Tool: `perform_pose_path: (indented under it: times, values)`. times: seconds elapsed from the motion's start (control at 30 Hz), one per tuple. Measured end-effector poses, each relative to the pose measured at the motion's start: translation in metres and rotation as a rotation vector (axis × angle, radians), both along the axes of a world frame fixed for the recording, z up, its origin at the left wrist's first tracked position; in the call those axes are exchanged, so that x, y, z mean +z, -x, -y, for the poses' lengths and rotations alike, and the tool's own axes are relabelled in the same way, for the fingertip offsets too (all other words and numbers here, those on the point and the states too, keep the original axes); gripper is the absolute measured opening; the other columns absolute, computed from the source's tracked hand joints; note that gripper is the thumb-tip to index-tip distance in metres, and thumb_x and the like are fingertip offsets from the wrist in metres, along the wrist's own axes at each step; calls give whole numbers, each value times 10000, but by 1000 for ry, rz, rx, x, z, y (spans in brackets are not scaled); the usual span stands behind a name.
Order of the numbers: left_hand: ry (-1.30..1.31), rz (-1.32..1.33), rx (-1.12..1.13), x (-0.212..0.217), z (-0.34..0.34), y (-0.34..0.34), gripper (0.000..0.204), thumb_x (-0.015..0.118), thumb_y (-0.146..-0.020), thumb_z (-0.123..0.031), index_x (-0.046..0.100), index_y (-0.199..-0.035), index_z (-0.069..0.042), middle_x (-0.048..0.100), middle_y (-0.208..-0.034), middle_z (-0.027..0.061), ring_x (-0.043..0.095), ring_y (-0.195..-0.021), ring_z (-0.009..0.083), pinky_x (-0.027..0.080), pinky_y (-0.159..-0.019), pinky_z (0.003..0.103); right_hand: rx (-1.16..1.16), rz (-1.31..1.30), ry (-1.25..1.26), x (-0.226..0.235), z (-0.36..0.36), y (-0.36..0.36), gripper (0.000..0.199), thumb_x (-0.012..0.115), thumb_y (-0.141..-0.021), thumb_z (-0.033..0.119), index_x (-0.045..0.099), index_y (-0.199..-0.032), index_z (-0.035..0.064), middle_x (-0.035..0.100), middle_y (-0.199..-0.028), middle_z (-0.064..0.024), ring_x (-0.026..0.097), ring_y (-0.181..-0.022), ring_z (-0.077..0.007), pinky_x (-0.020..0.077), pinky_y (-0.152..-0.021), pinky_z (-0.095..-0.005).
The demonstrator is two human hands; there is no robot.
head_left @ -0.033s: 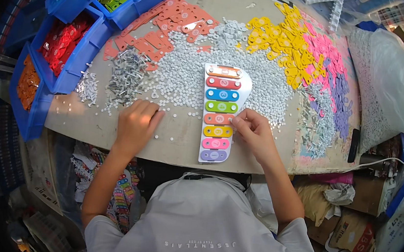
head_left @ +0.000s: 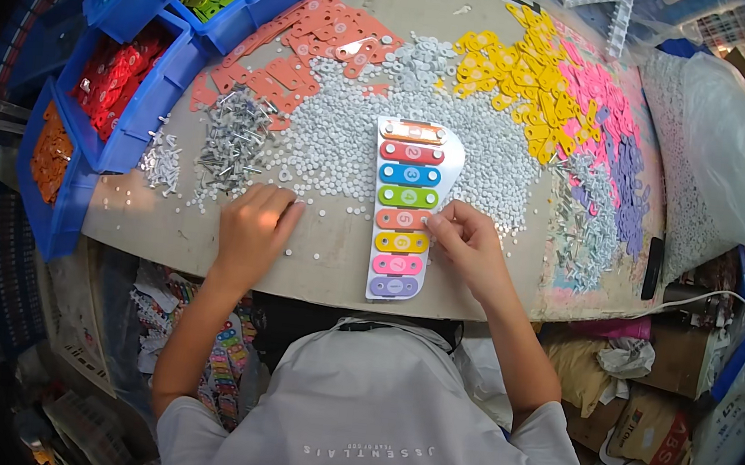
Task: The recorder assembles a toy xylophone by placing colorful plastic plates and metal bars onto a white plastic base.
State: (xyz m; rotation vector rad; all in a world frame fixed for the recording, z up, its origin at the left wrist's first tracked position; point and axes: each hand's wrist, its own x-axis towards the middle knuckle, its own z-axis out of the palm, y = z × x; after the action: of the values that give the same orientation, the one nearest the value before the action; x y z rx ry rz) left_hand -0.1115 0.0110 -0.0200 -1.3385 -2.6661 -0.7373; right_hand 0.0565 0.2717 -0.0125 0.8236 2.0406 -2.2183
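Observation:
A toy xylophone (head_left: 451,155) with a white base and rainbow-coloured bars lies upright before me on the table. White round caps sit on both ends of its upper bars; the lower bars show bare holes. My right hand (head_left: 473,248) is at its right edge, thumb and forefinger pinched over the right end of the salmon bar (head_left: 399,220). A small white cap (head_left: 425,222) shows at those fingertips. Left of the toy, my left hand (head_left: 255,225) rests on the table with curled fingers, thumb against them. Whatever it may hold is hidden.
White caps (head_left: 336,142) spread behind the toy. Screws (head_left: 235,141) lie at the left, more metal pins (head_left: 583,232) at the right. Salmon (head_left: 321,32), yellow (head_left: 534,77), pink (head_left: 591,92) and purple bars (head_left: 630,196) form piles. Blue bins (head_left: 136,149) line the left; a clear bag (head_left: 717,151) stands right.
My left hand has shifted very slightly to the right. The right hand and the xylophone look the same.

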Motion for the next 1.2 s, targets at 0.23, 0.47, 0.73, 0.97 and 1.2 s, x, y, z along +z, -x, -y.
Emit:
perform_pose_path:
  times: [0.23,0.47,0.73,0.97,1.2]
  values:
    - [-444,1215,13,18,-41,-11,119,685,-943,-100,686,-992,8,722,-847,64,628,-691,79,473,-551,233,-89,75,68,5,5,1,273,692,-995,258,535,-913,50,472,-560,69,382,-481,-13,269,-437,-218]
    - [-475,1623,-68,8,-65,-17,141,674,-966,-107,673,-1042,11,709,-821,64,594,-645,54,430,-492,175,-84,120,70,4,6,3,314,700,-989,299,566,-952,17,499,-543,34,392,-420,-35,256,-378,-235]
    - [-479,1217,-28,-3,-78,-27,407,716,-959,-187,501,-1248,2,630,-713,15,490,-552,27,312,-464,191,-7,165,72,7,4,5,401,669,-1002,358,611,-793,20,504,-548,23,409,-414,-43,285,-378,-236]
    - [-100,1549,-14,9,-89,-3,509,735,-944,-209,422,-1302,-27,689,-741,54,554,-568,39,332,-481,205,49,182,64,-1,2,6,449,671,-993,403,564,-730,54,516,-549,13,449,-400,-63,318,-362,-245]
    - [-282,1573,-101,10,-89,-12,438,664,-978,-112,390,-1308,-22,743,-981,173,728,-912,168,545,-768,266,84,211,1,-4,1,8,444,652,-1004,390,569,-743,41,547,-554,-5,510,-409,-86,380,-368,-271]
